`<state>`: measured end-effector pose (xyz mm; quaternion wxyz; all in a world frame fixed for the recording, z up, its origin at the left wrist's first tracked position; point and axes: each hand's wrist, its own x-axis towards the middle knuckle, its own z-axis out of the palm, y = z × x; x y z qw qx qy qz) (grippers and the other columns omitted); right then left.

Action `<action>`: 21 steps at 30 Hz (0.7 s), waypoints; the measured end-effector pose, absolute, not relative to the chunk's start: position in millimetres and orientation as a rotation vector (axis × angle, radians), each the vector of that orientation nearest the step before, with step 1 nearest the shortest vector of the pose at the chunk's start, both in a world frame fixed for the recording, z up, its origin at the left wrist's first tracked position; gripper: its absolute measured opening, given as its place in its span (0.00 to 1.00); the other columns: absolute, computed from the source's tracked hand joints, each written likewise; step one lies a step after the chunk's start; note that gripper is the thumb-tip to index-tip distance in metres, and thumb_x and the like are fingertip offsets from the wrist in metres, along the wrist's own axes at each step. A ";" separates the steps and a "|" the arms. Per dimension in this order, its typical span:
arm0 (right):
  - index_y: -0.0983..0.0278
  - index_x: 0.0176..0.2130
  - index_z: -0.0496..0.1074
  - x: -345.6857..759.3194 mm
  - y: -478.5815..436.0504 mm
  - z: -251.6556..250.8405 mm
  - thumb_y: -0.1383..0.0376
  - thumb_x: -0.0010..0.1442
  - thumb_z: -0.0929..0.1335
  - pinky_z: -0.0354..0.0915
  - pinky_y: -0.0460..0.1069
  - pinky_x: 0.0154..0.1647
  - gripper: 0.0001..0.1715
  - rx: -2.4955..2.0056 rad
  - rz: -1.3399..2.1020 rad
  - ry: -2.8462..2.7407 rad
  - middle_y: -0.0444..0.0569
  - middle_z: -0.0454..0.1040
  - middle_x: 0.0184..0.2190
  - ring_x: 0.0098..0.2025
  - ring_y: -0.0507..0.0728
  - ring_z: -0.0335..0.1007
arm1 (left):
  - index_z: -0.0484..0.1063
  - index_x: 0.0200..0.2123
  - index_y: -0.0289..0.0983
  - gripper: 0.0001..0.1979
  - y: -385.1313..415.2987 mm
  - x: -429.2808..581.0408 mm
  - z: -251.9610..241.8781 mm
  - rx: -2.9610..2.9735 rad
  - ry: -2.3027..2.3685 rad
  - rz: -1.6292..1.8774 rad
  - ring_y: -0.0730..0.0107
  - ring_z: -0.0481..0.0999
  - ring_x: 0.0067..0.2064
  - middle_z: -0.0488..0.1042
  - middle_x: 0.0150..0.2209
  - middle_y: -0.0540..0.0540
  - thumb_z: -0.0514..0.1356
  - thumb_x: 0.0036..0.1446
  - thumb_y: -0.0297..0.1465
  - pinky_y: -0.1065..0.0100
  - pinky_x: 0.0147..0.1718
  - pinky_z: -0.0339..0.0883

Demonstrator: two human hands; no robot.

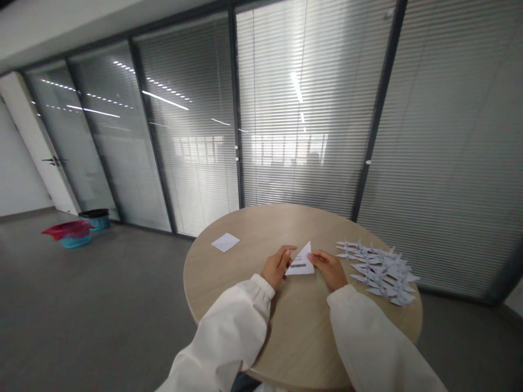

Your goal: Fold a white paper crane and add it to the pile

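A white sheet of paper folded into a triangle is held just above or on the round table, with dark print on its near face. My left hand is at its left side, fingers closed around the slanted edge and the index finger stretched out above. My right hand pinches the triangle's right edge between thumb and fingers. Several folded white paper cranes stand in rows to the right of my right hand. Farther left on the table lies a flat square of white paper.
The round wooden table stands before a glass partition with blinds. On the floor at the left are a blue bin with a red liner and another with a black liner, near a white door.
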<state>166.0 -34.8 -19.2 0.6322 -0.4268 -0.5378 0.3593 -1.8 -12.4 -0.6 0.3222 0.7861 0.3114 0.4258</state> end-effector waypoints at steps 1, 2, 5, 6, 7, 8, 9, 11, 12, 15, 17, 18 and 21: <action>0.66 0.33 0.72 167.3 -33.3 -20.8 0.55 0.43 0.68 0.63 0.51 0.34 0.20 -0.973 0.842 -1.184 0.50 0.74 0.28 0.31 0.58 0.69 | 0.61 0.48 0.39 0.20 -12.7 -2.0 0.1 2.058 0.744 1.142 0.76 0.65 0.25 0.67 0.27 0.49 0.42 0.55 0.39 0.74 0.22 0.61; 0.66 0.33 0.72 168.2 -31.9 -22.3 0.55 0.43 0.69 0.64 0.51 0.34 0.20 -0.967 0.858 -1.147 0.49 0.74 0.29 0.31 0.58 0.69 | 0.60 0.49 0.40 0.19 -12.9 -2.3 0.9 2.071 0.665 1.165 0.74 0.67 0.30 0.68 0.32 0.47 0.44 0.55 0.38 0.73 0.26 0.63; 0.66 0.32 0.72 169.2 -29.6 -24.9 0.55 0.42 0.69 0.64 0.50 0.33 0.20 -0.946 0.913 -1.085 0.49 0.74 0.28 0.31 0.57 0.69 | 0.67 0.43 0.39 0.16 -12.9 -2.6 2.1 2.090 0.519 1.175 0.67 0.65 0.44 0.65 0.43 0.42 0.50 0.52 0.35 0.69 0.35 0.65; 0.66 0.32 0.72 168.9 -29.6 -25.0 0.55 0.42 0.69 0.64 0.50 0.32 0.19 -0.948 0.927 -1.084 0.49 0.74 0.28 0.30 0.57 0.69 | 0.69 0.42 0.39 0.15 -12.8 -2.4 2.1 2.059 0.508 1.148 0.65 0.64 0.45 0.64 0.45 0.41 0.51 0.52 0.35 0.69 0.34 0.66; 0.66 0.32 0.72 168.5 -30.0 -24.6 0.55 0.42 0.69 0.64 0.49 0.32 0.19 -0.957 0.934 -1.091 0.48 0.74 0.28 0.29 0.57 0.68 | 0.70 0.40 0.39 0.14 -12.6 -2.1 1.8 2.015 0.507 1.114 0.65 0.64 0.45 0.63 0.46 0.41 0.52 0.51 0.36 0.69 0.33 0.67; 0.66 0.32 0.72 168.0 -30.7 -23.9 0.55 0.41 0.69 0.64 0.49 0.31 0.19 -0.973 0.934 -1.107 0.48 0.74 0.27 0.29 0.56 0.68 | 0.71 0.39 0.39 0.14 -12.5 -1.7 1.5 1.967 0.509 1.085 0.64 0.65 0.44 0.63 0.46 0.41 0.53 0.50 0.37 0.70 0.31 0.67; 0.66 0.31 0.72 167.3 -31.7 -22.9 0.55 0.42 0.69 0.63 0.49 0.30 0.19 -0.993 0.926 -1.134 0.48 0.74 0.26 0.28 0.56 0.68 | 0.71 0.37 0.38 0.14 -12.3 -1.1 1.0 1.924 0.513 1.069 0.65 0.66 0.43 0.63 0.46 0.41 0.54 0.48 0.37 0.70 0.30 0.68; 0.65 0.31 0.72 166.0 -34.0 -20.4 0.55 0.42 0.68 0.63 0.48 0.29 0.18 -1.027 0.893 -1.211 0.47 0.74 0.26 0.27 0.56 0.68 | 0.73 0.33 0.36 0.14 -11.7 0.2 0.3 1.864 0.530 1.065 0.66 0.68 0.40 0.65 0.44 0.41 0.56 0.46 0.38 0.70 0.29 0.69; 0.65 0.30 0.72 165.4 -35.1 -19.1 0.55 0.43 0.68 0.63 0.48 0.30 0.17 -1.040 0.874 -1.255 0.46 0.74 0.26 0.28 0.55 0.67 | 0.73 0.31 0.35 0.14 -11.2 0.9 0.2 1.844 0.550 1.070 0.67 0.69 0.38 0.67 0.42 0.41 0.57 0.45 0.38 0.70 0.28 0.69; 0.64 0.29 0.73 164.2 -37.8 -16.0 0.54 0.44 0.67 0.62 0.47 0.31 0.17 -1.058 0.809 -1.359 0.46 0.73 0.27 0.29 0.55 0.67 | 0.73 0.27 0.32 0.15 -9.6 2.2 0.5 1.790 0.642 1.090 0.70 0.70 0.32 0.71 0.35 0.42 0.59 0.42 0.39 0.72 0.24 0.68; 0.64 0.29 0.73 163.8 -38.7 -15.1 0.54 0.45 0.66 0.62 0.47 0.32 0.17 -1.062 0.778 -1.407 0.45 0.73 0.27 0.30 0.55 0.67 | 0.72 0.26 0.31 0.16 -8.6 2.3 0.9 1.761 0.705 1.105 0.72 0.69 0.28 0.72 0.30 0.44 0.60 0.40 0.40 0.73 0.23 0.67; 0.64 0.29 0.72 163.7 -38.9 -14.9 0.54 0.45 0.66 0.62 0.47 0.32 0.17 -1.063 0.767 -1.425 0.45 0.73 0.27 0.30 0.55 0.67 | 0.72 0.26 0.31 0.16 -8.2 2.3 1.1 1.753 0.731 1.113 0.74 0.69 0.26 0.72 0.28 0.45 0.60 0.40 0.40 0.73 0.22 0.66; 0.64 0.30 0.72 162.6 -39.4 -14.4 0.54 0.48 0.64 0.63 0.47 0.33 0.17 -1.040 0.755 -1.457 0.46 0.72 0.27 0.32 0.55 0.67 | 0.71 0.25 0.31 0.16 -7.6 2.2 1.1 1.756 0.779 1.128 0.77 0.67 0.22 0.70 0.23 0.48 0.60 0.40 0.40 0.74 0.21 0.65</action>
